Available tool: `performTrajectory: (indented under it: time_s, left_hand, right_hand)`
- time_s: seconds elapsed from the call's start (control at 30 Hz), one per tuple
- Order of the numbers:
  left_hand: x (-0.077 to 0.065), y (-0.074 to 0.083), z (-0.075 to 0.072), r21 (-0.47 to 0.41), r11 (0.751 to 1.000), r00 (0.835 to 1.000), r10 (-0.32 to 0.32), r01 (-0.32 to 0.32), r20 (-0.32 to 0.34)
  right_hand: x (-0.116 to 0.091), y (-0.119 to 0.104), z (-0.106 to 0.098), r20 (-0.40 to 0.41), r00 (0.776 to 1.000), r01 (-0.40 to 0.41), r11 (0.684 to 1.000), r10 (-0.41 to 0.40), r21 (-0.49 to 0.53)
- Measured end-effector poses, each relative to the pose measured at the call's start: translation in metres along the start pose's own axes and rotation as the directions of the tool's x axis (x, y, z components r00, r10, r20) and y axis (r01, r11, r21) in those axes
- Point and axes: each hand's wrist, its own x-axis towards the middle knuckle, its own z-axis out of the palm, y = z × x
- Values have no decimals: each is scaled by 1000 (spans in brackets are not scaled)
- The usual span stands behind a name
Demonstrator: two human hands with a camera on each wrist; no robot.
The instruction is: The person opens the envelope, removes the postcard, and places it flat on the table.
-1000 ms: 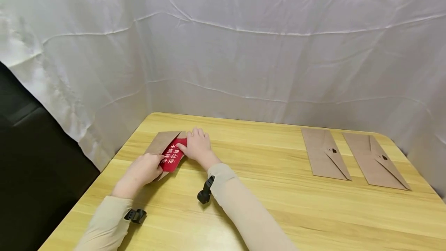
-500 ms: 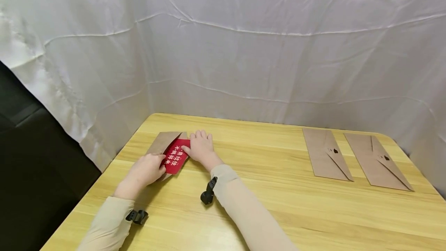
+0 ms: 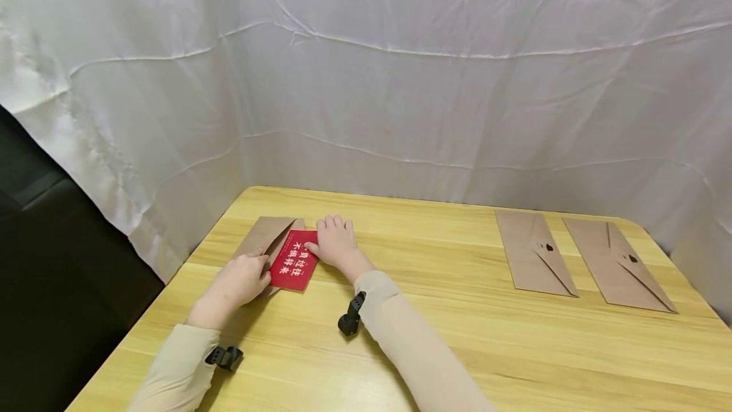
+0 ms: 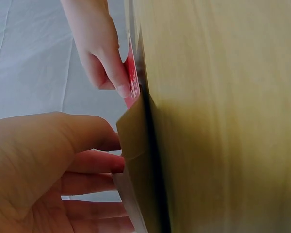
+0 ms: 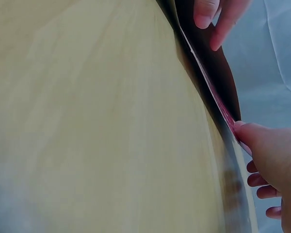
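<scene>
Where the left hand (image 3: 244, 277) pinches one edge of a brown paper envelope (image 3: 260, 234) at the far left of the wood-grain desk (image 3: 400, 336), the right hand (image 3: 336, 240) holds a red card (image 3: 294, 262), thumb on its face, white Chinese characters printed there, the card lying at the envelope's gaping mouth, any portion inside hard to make out. Also on the desk, well apart at the far right: a second brown paper envelope (image 3: 534, 253) and, just beside it, a third brown paper envelope (image 3: 620, 266), both flat, each bearing a small dark mark; behind, one pale creased curtain (image 3: 400, 100).
</scene>
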Motion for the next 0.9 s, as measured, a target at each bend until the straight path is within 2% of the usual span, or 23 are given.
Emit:
performTrajectory:
  time_s: [0.4, 0.7, 0.9]
  left_hand:
    - [-1, -6, 3, 0, 1000, 1000, -21, 21, -6]
    - [-3, -11, 3, -26, 997, 993, -65, 68, 102]
    - [-3, -12, 2, -44, 995, 985, -81, 89, 151]
  right_hand:
    - [-8, 8, -6, -26, 999, 21, 1000, -21, 5]
    - [-18, 15, -9, -33, 999, 9, 999, -8, 36]
    - [-26, 21, -13, -40, 999, -6, 999, 8, 33]
